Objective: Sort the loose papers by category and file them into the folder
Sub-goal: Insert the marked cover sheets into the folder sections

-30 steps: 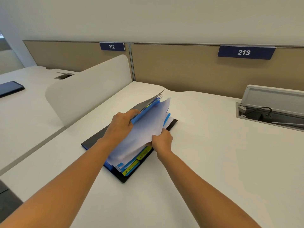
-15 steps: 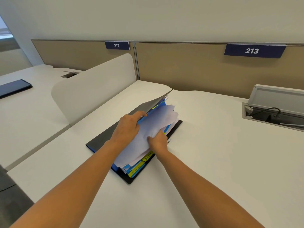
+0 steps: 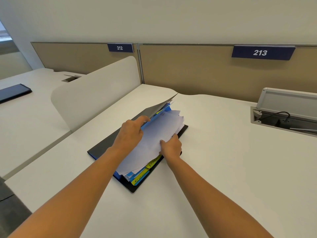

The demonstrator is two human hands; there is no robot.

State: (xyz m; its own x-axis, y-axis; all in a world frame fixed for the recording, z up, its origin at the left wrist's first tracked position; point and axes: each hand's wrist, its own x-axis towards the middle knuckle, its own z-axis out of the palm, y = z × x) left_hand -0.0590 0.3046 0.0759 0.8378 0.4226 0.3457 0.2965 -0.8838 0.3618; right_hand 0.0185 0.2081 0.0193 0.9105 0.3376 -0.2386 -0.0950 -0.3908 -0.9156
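Note:
A black folder [image 3: 103, 143] lies on the white desk, its cover partly lifted. Inside are blue dividers with yellow labelled tabs [image 3: 139, 179] at the near edge. My left hand [image 3: 130, 133] grips the raised cover and blue dividers, fingers curled over their edge. A stack of white papers [image 3: 154, 138] rests slanted in the gap below the cover. My right hand [image 3: 171, 146] pinches the right edge of these papers, which sit partly inside the folder.
A low white divider panel [image 3: 94, 97] stands left of the folder. A dark tablet [image 3: 12, 91] lies on the neighbouring desk. An open cable tray [image 3: 283, 121] with a raised lid sits at the right. Beige partitions carry signs 212 and 213.
The white papers have dropped lower and slid further into the folder. My right hand moved forward along their edge, and the view shifted slightly.

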